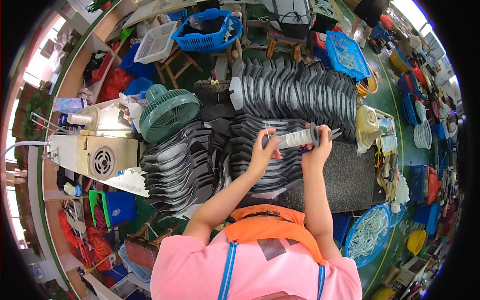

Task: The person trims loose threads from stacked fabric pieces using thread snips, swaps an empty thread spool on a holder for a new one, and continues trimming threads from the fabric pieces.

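No legible lettering, no readable labels, numbers or signs in view

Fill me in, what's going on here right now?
A person in a pink shirt holds a spool of white thread level between both hands. The left hand is at one end, and the right hand is at the other; it also holds what look like scissors, blades pointing outward. Below and beyond the hands stand rows of dark grey pieces. A green fan is off to the left, beside a cream machine.
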A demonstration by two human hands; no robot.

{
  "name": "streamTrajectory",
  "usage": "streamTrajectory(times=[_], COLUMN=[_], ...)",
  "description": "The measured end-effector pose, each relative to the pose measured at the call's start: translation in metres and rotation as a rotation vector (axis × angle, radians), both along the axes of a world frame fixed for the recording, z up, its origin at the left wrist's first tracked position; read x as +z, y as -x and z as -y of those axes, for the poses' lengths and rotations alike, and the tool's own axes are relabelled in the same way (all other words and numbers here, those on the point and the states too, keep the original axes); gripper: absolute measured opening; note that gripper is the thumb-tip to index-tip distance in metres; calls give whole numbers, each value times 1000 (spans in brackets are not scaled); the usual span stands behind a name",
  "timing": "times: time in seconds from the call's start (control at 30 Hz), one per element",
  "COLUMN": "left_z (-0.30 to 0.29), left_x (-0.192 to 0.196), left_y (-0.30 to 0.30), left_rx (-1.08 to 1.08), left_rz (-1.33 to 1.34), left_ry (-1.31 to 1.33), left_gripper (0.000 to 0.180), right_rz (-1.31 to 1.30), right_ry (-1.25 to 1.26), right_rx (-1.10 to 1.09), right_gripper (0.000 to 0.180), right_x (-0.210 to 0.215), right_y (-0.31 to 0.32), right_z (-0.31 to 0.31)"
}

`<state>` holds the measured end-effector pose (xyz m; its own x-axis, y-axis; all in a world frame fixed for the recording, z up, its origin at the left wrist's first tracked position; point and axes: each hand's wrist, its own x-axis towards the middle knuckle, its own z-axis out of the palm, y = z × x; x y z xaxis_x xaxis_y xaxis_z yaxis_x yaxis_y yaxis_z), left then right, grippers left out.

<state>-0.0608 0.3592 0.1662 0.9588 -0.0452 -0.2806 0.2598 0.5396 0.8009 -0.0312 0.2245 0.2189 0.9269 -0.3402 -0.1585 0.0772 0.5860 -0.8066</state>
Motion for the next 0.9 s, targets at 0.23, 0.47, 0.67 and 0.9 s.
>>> streamTrajectory(times=[0.23, 0.47, 0.67, 0.9], left_z=[-21, -94, -189, -179], left_x=[40, 44, -12, -69], left_y=[-18, -89, -209, -225], left_rx=[-201, -243, 343, 513], left_rz=[585, 321, 431, 507], left_ry=[-995, -434, -1226, -1596], left_gripper=[49, 23, 32, 53], right_rz=[53, 141, 50, -13], right_ry=[-41, 161, 514, 459], right_rx=[0, 109, 538, 622], right_gripper=[12, 22, 20, 22], right_x=[19, 44, -11, -40], right_y=[-29, -49, -91, -108], right_z=[-22, -24, -57, -76])
